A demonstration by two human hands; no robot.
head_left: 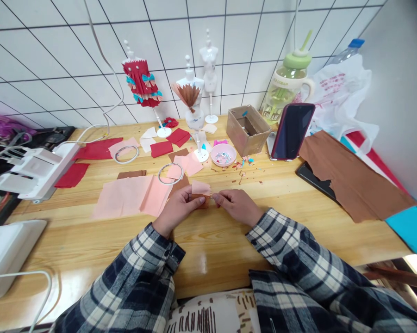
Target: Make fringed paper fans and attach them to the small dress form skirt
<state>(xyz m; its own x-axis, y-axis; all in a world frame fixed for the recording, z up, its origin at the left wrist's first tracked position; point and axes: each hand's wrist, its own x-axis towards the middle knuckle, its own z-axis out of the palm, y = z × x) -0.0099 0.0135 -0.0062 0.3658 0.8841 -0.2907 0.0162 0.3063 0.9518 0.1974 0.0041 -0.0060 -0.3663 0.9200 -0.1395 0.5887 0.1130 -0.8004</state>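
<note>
Over the front middle of the wooden table, my left hand (183, 204) grips a small folded piece of pink and brown crepe paper (200, 188) between thumb and fingers. At the paper's right edge, my right hand (239, 205) is closed in a pinch, its fingertips touching the edge; whether it also holds something small is hidden. Just left of my hands lie pink crepe paper sheets (123, 196) with a silver ring (171, 174) nearby. Beyond them, a white mini mannequin (194, 119) wears a pleated brown and pink paper top (189, 96).
Behind stand a mannequin in a red dress (141, 83) and a bare mannequin (208, 64). A pink bowl (223, 155) of small beads, a cardboard box (248, 132), a propped phone (293, 132) and a drink jug (286, 88) stand at right, near brown paper (357, 180). A power strip (34, 173) lies left.
</note>
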